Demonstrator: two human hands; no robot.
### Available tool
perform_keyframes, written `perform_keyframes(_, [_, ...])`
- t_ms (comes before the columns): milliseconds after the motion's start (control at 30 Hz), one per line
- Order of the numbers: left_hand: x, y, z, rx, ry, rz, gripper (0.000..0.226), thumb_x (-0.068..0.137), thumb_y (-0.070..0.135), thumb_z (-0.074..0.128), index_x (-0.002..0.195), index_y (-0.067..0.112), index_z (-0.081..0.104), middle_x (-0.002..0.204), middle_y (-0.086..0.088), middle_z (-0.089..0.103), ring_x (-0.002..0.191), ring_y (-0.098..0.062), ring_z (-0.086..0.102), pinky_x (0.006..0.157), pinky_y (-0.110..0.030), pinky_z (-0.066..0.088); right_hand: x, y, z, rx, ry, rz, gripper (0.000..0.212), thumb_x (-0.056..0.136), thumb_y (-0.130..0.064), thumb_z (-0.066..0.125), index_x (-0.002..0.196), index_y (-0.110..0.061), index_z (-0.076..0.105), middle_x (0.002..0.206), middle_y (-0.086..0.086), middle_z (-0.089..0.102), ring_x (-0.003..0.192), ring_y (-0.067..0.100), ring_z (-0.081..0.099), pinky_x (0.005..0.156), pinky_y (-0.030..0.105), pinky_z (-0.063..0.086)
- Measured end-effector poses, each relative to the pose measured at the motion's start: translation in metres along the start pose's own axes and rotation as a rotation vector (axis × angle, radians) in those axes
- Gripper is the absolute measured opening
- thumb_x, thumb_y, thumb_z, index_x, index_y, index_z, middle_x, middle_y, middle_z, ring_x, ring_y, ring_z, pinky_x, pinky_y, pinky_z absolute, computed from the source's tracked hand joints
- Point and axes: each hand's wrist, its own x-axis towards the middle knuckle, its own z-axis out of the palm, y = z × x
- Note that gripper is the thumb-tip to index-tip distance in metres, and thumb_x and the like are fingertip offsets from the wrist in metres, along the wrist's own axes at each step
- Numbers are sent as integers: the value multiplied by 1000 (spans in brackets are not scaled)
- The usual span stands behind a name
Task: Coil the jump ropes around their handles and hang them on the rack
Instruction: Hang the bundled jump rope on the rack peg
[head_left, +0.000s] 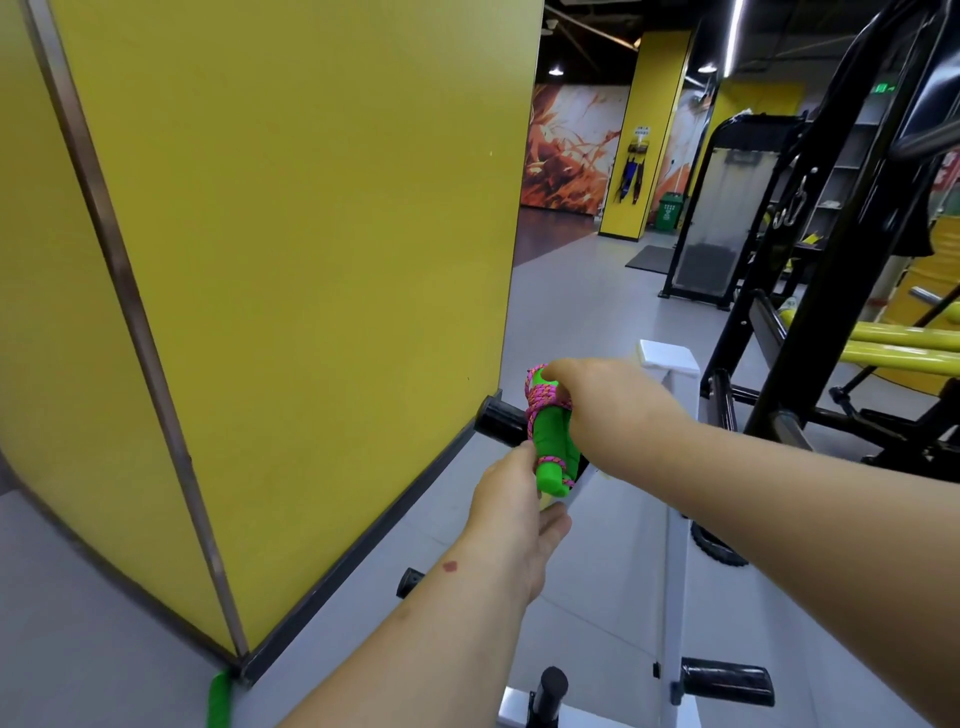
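A person's two bare arms reach forward in a gym, seen from a camera on their head; between the hands is a pair of bright green foam jump-rope handles (551, 447) held upright side by side, bound with turns of pink and orange braided rope (543, 402) near the top and one thinner band lower down. The right hand (597, 405) grips the handles from the right, thumb near their top end and fingers curled behind; the left hand (511, 499) comes up from below and pinches the rope at the handles' lower left, beside the lower band. The bundle is in the air, just in front of a white metal rack post (675, 467) with short black pegs (501, 418); one peg juts out directly behind the handles, though whether they touch cannot be told. A tall yellow wall panel (285, 260) fills the left; a second green handle (219, 699) lies on the grey floor (597, 291) at its base; black and yellow weight machines (857, 312) stand to the right.

The coiling looks nearly finished; the step in hand seems to be securing the last turn. Next, the loose end likely needs tucking so the wraps hold, then the bundle hung over a peg.
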Motion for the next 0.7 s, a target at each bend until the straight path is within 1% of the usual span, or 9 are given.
perform_keyframes(133, [16,-2,-1,-199,-75,-52,26,95,23,73,112,4,70,109,-20,70,102,-31,69,100,-44,56,0,-2,8,106,-26,73,39,85,-7,54,123,-15,60,117,11,58,104,31,58,83,39,52])
perform_keyframes(200, [25,-2,-7,-247,-76,-62,25,98,15,67,115,-3,67,109,-23,69,102,-35,67,100,-39,55,0,-3,12,210,-41,123,34,85,-6,52,118,-9,59,116,12,56,100,32,58,79,38,52])
perform_keyframes(267, [30,-3,-16,-241,-78,-71,25,99,13,61,114,-6,67,109,-23,69,93,-33,63,91,-33,53,1,-3,16,292,-22,170,25,84,-10,51,108,-10,54,114,13,54,88,30,55,66,35,46])
perform_keyframes(367, [32,-8,-25,-218,-83,-74,22,97,11,58,109,-5,68,105,-21,67,91,-31,58,68,-28,51,1,-2,19,330,-28,229,40,86,-17,53,126,-16,49,128,12,44,90,32,54,72,32,43])
perform_keyframes(433, [34,-12,-28,-227,-67,-63,23,96,9,56,110,-4,67,106,-22,66,88,-31,58,67,-29,50,0,-1,17,300,-31,257,47,87,-21,53,133,-17,45,132,10,40,91,32,52,74,32,44])
perform_keyframes(533, [37,-18,-32,-236,-10,-24,25,96,8,48,110,0,68,99,-19,67,86,-30,58,67,-29,49,0,2,15,272,-30,271,24,84,-24,52,106,-17,46,115,9,42,75,24,51,58,30,39])
perform_keyframes(600, [39,-21,-38,-264,25,-4,28,96,8,43,107,3,69,94,-17,69,89,-31,58,68,-30,49,2,4,13,231,-40,259,13,83,-25,52,87,-16,43,102,8,44,72,26,52,52,30,34])
perform_keyframes(667, [41,-23,-42,-296,39,1,30,97,7,42,104,4,70,90,-17,70,87,-30,61,76,-35,52,2,10,13,193,-24,223,9,83,-20,53,88,-12,54,95,10,56,77,33,62,55,32,46])
perform_keyframes(700, [40,-24,-43,-310,42,4,29,97,6,42,103,4,70,92,-17,71,87,-30,62,81,-38,54,1,13,12,188,-16,207,17,84,-18,54,97,-10,62,94,11,64,81,34,66,62,36,55])
